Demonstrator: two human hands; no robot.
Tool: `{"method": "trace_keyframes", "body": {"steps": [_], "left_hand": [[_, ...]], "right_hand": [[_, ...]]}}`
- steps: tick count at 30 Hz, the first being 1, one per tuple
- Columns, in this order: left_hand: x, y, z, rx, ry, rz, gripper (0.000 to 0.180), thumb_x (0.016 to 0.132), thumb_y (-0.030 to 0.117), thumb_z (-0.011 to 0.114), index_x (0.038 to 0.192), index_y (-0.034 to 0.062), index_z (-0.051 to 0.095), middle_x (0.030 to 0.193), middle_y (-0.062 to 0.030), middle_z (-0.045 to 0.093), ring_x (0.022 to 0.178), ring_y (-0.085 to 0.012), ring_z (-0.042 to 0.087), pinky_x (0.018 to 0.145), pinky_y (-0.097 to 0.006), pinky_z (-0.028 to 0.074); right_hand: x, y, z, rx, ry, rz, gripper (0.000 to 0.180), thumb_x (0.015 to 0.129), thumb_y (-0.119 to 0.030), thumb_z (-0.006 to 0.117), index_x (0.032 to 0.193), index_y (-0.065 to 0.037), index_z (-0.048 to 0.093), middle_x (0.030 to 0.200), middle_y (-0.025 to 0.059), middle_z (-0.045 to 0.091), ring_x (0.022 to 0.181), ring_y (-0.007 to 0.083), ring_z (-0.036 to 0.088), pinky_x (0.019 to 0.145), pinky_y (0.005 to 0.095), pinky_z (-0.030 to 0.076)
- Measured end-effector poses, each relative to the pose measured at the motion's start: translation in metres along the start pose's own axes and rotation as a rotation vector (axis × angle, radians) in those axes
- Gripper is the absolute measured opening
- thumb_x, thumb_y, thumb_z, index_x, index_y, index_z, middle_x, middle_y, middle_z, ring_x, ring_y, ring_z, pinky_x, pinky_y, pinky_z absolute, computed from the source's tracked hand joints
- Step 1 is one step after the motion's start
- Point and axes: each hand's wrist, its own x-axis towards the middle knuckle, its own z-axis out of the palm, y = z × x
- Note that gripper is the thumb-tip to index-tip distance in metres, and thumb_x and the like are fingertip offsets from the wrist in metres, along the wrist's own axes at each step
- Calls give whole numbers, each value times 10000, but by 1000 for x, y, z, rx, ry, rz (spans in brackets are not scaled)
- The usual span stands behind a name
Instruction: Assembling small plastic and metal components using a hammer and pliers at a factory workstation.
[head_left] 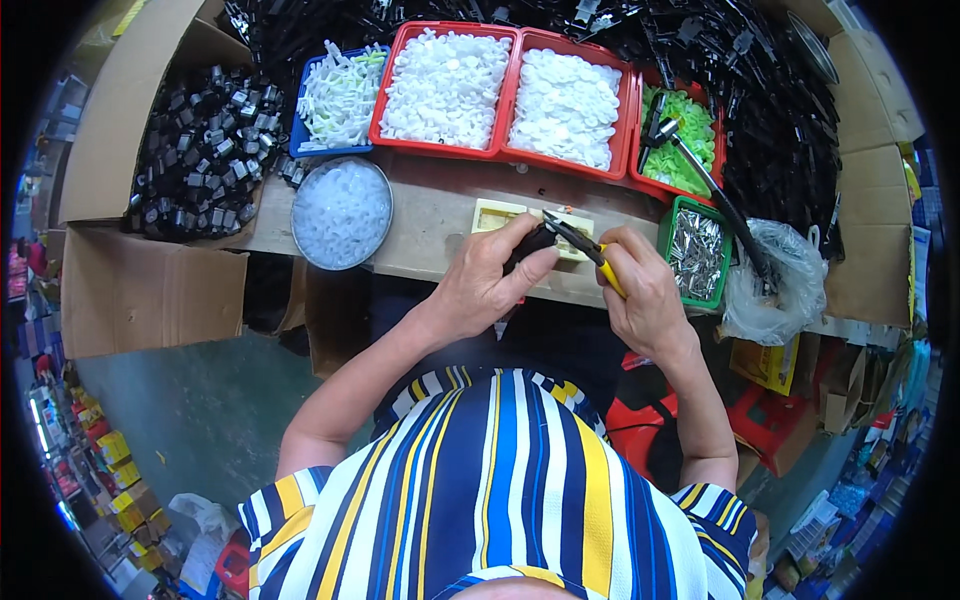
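My left hand (488, 272) is closed around a small black plastic part (532, 246), with thumb and index finger pinching it. My right hand (645, 295) grips a pair of yellow-handled pliers (607, 272). Their dark metal jaws point left and meet the upper end of the black part; whether they bite on it cannot be made out. Just beyond both hands, a cream-coloured block with hollows (490, 213) lies on the workbench (425, 225), partly covered by my fingers and the pliers.
Red trays (440, 150) of white and green plastic pieces line the back. A round bowl (388, 205) of translucent pieces stands left, near a cardboard box (115, 150) of black parts. A green tray (668, 232) of metal pieces, a black-handled tool (735, 220) and a plastic bag (770, 300) lie right.
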Motion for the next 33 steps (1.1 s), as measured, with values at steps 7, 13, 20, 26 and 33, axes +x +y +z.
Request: {"method": "trace_keyframes", "body": {"steps": [7, 13, 20, 26, 33], "left_hand": [[-6, -15, -6, -389, -211, -218, 383, 1053, 365, 447, 878, 35, 534, 613, 4, 479, 497, -90, 430, 453, -231, 363], [-10, -27, -8, -1225, -593, -466, 476, 1059, 454, 344, 828, 63, 486, 579, -30, 451, 429, -108, 403, 411, -231, 355], [-4, -31, 5, -1606, -640, -440, 472, 1064, 468, 294, 863, 82, 478, 599, -22, 450, 415, -128, 431, 403, -245, 368], [11, -13, 10, -1616, -360, -517, 461, 1066, 472, 279, 940, 81, 489, 656, -18, 462, 496, -135, 475, 501, -290, 441], [22, 2, 15, -1637, -242, -385, 454, 1062, 477, 310, 947, 86, 508, 687, -22, 473, 543, -133, 475, 542, -289, 439]], "right_hand": [[-4, -2, 7, 40, -60, -18, 140, 758, 91, 577, 870, 36, 513, 896, 195, 532, 834, 403, 570, 725, 451, 481], [-8, -7, 2, 77, -89, -47, 146, 747, 103, 573, 858, 36, 508, 869, 193, 533, 795, 409, 576, 688, 449, 480], [-3, -8, 1, 249, -104, 89, 112, 752, 78, 542, 856, 37, 533, 887, 192, 538, 805, 403, 585, 719, 437, 477], [5, 1, 4, 320, 23, 130, 75, 894, 25, 515, 924, 47, 580, 926, 184, 548, 834, 354, 596, 741, 382, 463], [12, 4, 27, 982, 130, 435, 229, 1021, -189, 517, 1017, 10, 631, 921, 50, 632, 848, 92, 585, 726, 252, 446]]}}
